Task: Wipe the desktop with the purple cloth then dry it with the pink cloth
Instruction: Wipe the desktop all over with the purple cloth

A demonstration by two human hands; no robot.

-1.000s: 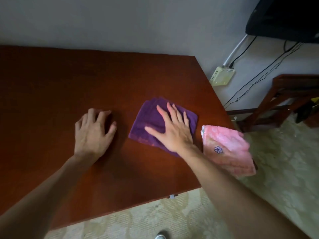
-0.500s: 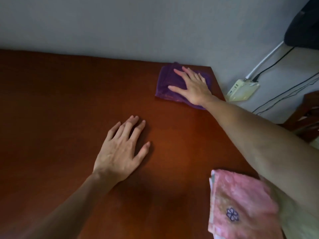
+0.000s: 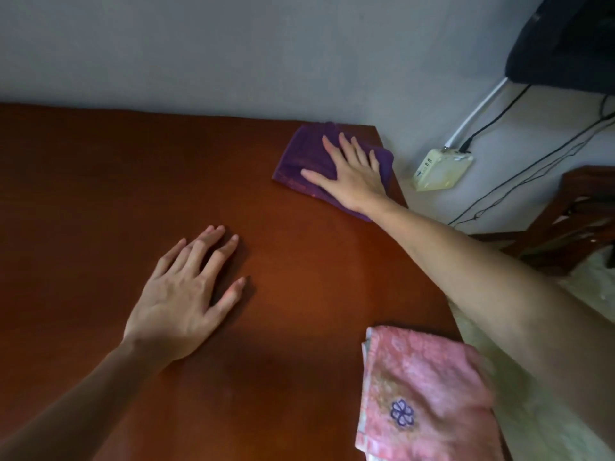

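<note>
On the table (image 3: 100, 194), our pink cloth (image 3: 422, 390) waits at its near right edge. Our left hand (image 3: 183, 294) rests flat mid-table; our right hand (image 3: 349, 176) presses flat-fingered on the purple cloth (image 3: 306, 158) at the far right corner, directly beneath it.

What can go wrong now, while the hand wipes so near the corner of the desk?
The purple cloth lies at the far right corner, under the right hand; another push may slide it off. The pink cloth overhangs the desk edge beside the right forearm, which might knock it down.
</note>
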